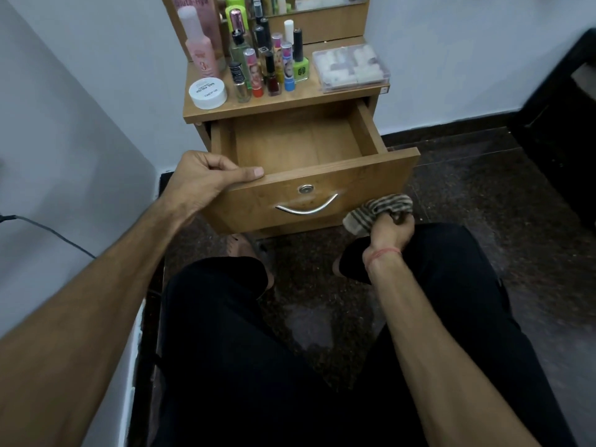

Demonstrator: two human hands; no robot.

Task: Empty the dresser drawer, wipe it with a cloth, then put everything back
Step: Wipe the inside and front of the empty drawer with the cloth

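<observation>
A: Starting at the left, we see a dark cable running along the white wall. Then our left hand grips the top left corner of the drawer front, thumb lying along its upper edge, fingers curled over it.

B: And the drawer itself is pulled well out of the dresser. We see only its bare wooden floor inside. On its front sit a round lock and, below that, a curved metal handle.

A: On the dresser top, from the left: a white round tub labelled nail polish, a tall pink bottle behind it, then a crowd of small bottles, among them a dark red nail polish and a green nail polish.

B: Further right on the same top lies a clear plastic box with white pieces inside; we cannot tell what they are.

A: Lower right, our right hand clutches a bunched striped cloth, just beside the lower right corner of the drawer front. We cannot tell whether the cloth touches the wood.

B: A red thread circles that wrist, and our knees in black trousers fill the bottom.
</observation>
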